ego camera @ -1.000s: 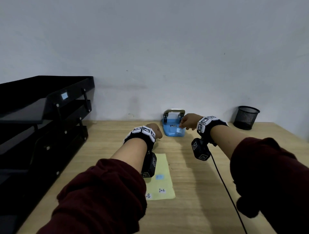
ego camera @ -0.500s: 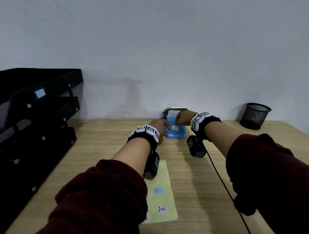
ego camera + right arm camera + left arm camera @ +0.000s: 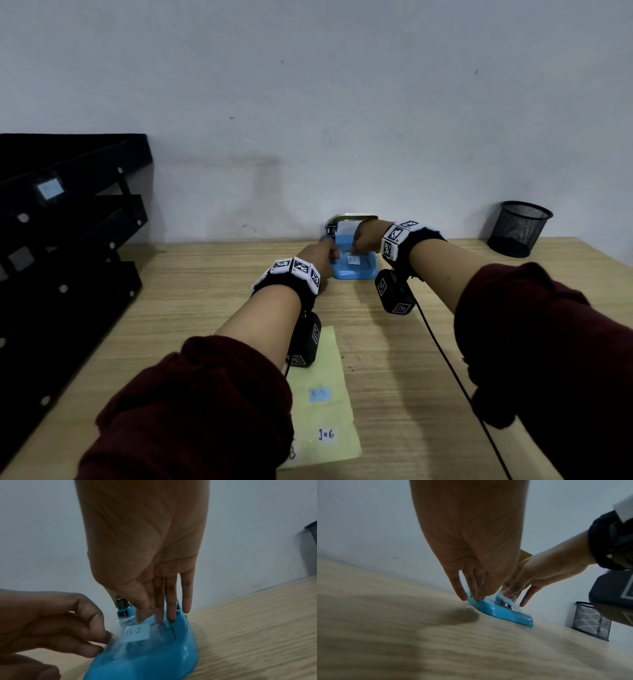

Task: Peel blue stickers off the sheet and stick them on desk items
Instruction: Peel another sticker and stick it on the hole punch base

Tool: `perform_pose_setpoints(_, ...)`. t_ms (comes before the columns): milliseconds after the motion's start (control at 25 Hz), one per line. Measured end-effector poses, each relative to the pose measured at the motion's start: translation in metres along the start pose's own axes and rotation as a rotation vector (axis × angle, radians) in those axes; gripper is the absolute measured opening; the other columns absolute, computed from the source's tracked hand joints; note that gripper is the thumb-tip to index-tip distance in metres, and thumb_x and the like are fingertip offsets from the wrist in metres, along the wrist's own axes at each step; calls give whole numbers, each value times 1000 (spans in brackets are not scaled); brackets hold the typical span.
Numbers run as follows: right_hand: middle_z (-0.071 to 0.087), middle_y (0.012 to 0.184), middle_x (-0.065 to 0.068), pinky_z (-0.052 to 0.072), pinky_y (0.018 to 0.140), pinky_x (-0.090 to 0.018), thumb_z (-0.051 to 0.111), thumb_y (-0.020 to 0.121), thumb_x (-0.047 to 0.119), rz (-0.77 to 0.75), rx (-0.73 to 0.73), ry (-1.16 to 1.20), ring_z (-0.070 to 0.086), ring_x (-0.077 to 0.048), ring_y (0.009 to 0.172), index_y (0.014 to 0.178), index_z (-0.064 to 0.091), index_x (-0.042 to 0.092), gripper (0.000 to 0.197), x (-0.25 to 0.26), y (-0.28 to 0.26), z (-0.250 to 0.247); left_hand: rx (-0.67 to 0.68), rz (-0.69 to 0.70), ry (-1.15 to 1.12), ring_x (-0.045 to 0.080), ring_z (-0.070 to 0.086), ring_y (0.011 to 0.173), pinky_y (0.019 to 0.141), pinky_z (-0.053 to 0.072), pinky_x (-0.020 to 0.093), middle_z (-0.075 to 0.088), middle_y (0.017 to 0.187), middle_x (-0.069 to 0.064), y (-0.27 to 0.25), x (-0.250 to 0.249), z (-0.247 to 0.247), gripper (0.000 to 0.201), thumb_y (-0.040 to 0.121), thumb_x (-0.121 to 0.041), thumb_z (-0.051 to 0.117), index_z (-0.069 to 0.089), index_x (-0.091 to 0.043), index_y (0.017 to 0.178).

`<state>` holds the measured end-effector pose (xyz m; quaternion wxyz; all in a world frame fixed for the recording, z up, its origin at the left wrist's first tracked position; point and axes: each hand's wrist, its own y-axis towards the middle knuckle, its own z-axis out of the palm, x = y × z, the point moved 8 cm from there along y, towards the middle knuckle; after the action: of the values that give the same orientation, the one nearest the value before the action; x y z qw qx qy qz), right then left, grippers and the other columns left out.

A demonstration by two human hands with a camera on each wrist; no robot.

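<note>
A blue hole punch (image 3: 356,270) stands at the back of the desk by the wall. Over its base is a pale blue sticker (image 3: 136,632) marked "B-2". My right hand (image 3: 150,620) reaches down from above and pinches the sticker's far edge between thumb and forefinger; its other fingers stay straight, one tip on the punch. In the left wrist view the sticker (image 3: 508,600) looks partly lifted. My left hand (image 3: 325,251) touches the punch's left edge with its fingertips (image 3: 107,638). The yellow sticker sheet (image 3: 325,370) lies near me under my left forearm, with one blue sticker (image 3: 319,394) on it.
Black stacked letter trays (image 3: 68,240) fill the left side, with a blue sticker (image 3: 50,190) on the top tier. A black mesh pen cup (image 3: 519,228) stands at the back right. A black cable (image 3: 445,359) trails from my right wrist across the desk.
My left hand has moved forward from above the sheet to the punch's left edge. My right hand has stayed at the punch with the sticker.
</note>
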<state>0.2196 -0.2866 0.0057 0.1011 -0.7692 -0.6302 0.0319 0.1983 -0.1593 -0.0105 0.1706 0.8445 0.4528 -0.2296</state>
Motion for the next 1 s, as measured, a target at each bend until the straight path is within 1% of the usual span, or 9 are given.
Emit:
perform_pose_setpoints(160,69,104,-13,54,91,-39,63,79,44,-3,-21,-65,65,-29,96,102,69,5,47,1,4,1,63,-7,47,29,59,115,96,47,32,62,127,12,-2,-2,4,42,82,7,46,53,-10,120)
perform_pose_setpoints(240,71,104,-11,54,92,-45,61,66,59,8,-28,-51,66,-31,98,101,70,9,62,-15,44,11,75,-2,63,29,59,116,97,47,33,61,129,11,-2,-1,6,44,82,7,45,52,-12,121)
perform_pose_setpoints(280,71,106,-11,54,91,-48,58,57,65,13,-20,-58,66,-33,98,99,71,11,70,-16,50,13,77,3,72,29,58,116,97,47,33,61,130,12,-3,-1,7,45,82,7,45,52,-14,122)
perform_pose_setpoints(320,71,110,-11,53,92,-48,57,54,65,29,-24,-54,66,-34,100,100,71,13,71,-17,46,13,77,11,87,29,58,117,97,47,32,60,130,12,-4,-2,7,46,83,7,45,52,-15,123)
perform_pose_setpoints(360,69,116,-12,52,94,-46,60,61,59,28,-36,-18,64,-35,105,105,70,12,65,-12,32,9,83,18,107,29,58,117,96,46,32,59,131,12,-4,-3,7,48,83,6,45,52,-16,125)
perform_pose_setpoints(440,63,125,-14,48,97,-37,65,79,34,38,-54,8,58,-33,117,116,66,9,45,1,1,1,110,24,143,29,56,119,97,45,31,56,134,13,-5,-3,8,49,85,5,46,52,-18,127)
perform_pose_setpoints(520,60,129,-16,45,97,-35,64,83,24,57,-80,38,56,-32,121,119,63,7,40,-4,-1,1,130,22,164,29,56,121,97,44,30,55,136,12,-4,-3,9,50,85,4,47,52,-19,128)
perform_pose_setpoints(800,62,126,-17,46,93,-34,64,84,24,29,-95,-5,58,-32,118,117,64,7,37,-3,2,3,158,26,197,27,54,124,102,44,31,53,140,12,-7,-7,8,56,85,5,48,53,-24,132)
perform_pose_setpoints(1000,62,125,-15,47,94,-36,66,82,26,71,-71,21,57,-33,118,117,64,8,39,-1,-6,1,152,29,227,26,52,126,101,42,28,51,142,11,-11,-11,5,55,86,3,49,54,-26,133)
